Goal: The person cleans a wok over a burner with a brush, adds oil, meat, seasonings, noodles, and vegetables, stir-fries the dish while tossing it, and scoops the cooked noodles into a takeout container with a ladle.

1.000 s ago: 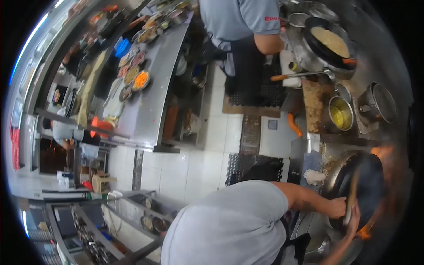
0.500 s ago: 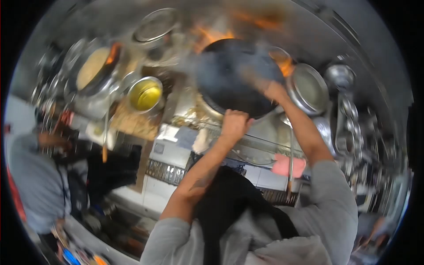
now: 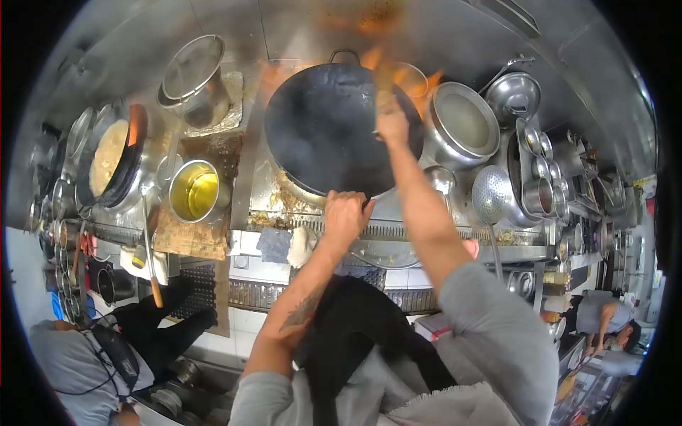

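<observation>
A large black wok (image 3: 334,128) stands tilted over the stove, with smoke inside it and flames behind its rim. My left hand (image 3: 347,213) is closed on the wok's near edge, with its fingers over the rim. Further up, at the wok's right side, my right hand (image 3: 391,122) is closed round a brownish brush-like tool (image 3: 384,77). The tool is blurred, so its exact form is unclear. A pale crumpled cloth (image 3: 302,246) lies on the stove's front edge, just left of my left forearm.
Left are a pot of yellow liquid (image 3: 193,192), a strainer-topped pot (image 3: 199,96) and another wok (image 3: 114,156). Right are a pot of cloudy liquid (image 3: 466,122) and a perforated ladle (image 3: 492,195). A co-worker (image 3: 78,366) is at lower left, another person (image 3: 600,314) far right.
The view has swung round to face the stove. Since half a second ago, my right hand has moved with the tool from the wok's lower right up toward its far right edge. My left hand still grips the rim.
</observation>
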{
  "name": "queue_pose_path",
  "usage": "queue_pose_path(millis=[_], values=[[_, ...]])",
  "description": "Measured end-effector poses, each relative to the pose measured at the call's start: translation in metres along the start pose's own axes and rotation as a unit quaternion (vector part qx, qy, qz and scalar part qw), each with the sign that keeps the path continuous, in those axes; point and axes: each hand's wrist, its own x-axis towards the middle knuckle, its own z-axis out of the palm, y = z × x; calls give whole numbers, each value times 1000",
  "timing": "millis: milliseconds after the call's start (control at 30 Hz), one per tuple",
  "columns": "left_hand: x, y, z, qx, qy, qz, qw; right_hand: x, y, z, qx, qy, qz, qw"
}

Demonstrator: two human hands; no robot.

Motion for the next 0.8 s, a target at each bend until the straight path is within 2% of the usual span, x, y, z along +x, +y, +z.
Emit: queue_pose_path(millis=[33,67,100,133,167,200,233,300,333,367,400,433,500,600,633,667,700,733,767,800], values=[[-2,2,-1,-2,-9,-2,1000,-2,-3,14,-120,-114,-41,985],[-2,2,-1,0,0,4,1000,-14,0,29,-230,-223,-66,945],[-2,1,1,-7,-1,15,1000,-59,-13,24,-81,-300,-115,944],[1,-1,3,-4,7,12,1000,-104,-53,-10,-245,-348,-187,886],[-3,-4,4,0,5,2,1000,-92,-21,-14,-316,-363,-261,837],[-4,-6,4,3,-2,0,1000,-67,-7,-38,-371,-354,-284,810],[-3,-6,4,2,-7,4,1000,-28,-5,-71,-420,-302,-263,815],[-4,-2,5,5,3,6,1000,49,0,-130,-482,-89,-200,848],[-4,2,5,9,2,0,1000,67,-10,-146,-412,3,-169,895],[1,4,6,14,7,4,1000,71,-18,-143,-302,38,-154,940],[-1,5,7,22,-4,-8,1000,69,-19,-125,-197,20,-144,970],[-4,6,8,31,-17,-19,999,56,-14,-97,-137,-42,-141,980],[-7,9,11,41,-16,-14,999,-23,11,-41,-216,-241,-138,936],[8,5,11,54,-20,-14,998,-114,-28,-56,-267,-331,-272,863],[-2,9,12,56,-47,-26,997,-90,4,-57,-317,-296,-358,827],[-2,18,7,52,-29,-29,998,-105,-41,-123,-458,-308,-146,821],[5,22,6,58,-19,-15,998,7,29,-118,-484,-142,-300,810],[11,25,6,68,-34,-41,996,35,19,-151,-457,-12,-236,858],[0,25,6,77,-61,-79,992,32,12,-182,-398,71,-214,889],[-3,16,13,68,-44,-77,994,37,14,-215,-446,37,-249,859]])
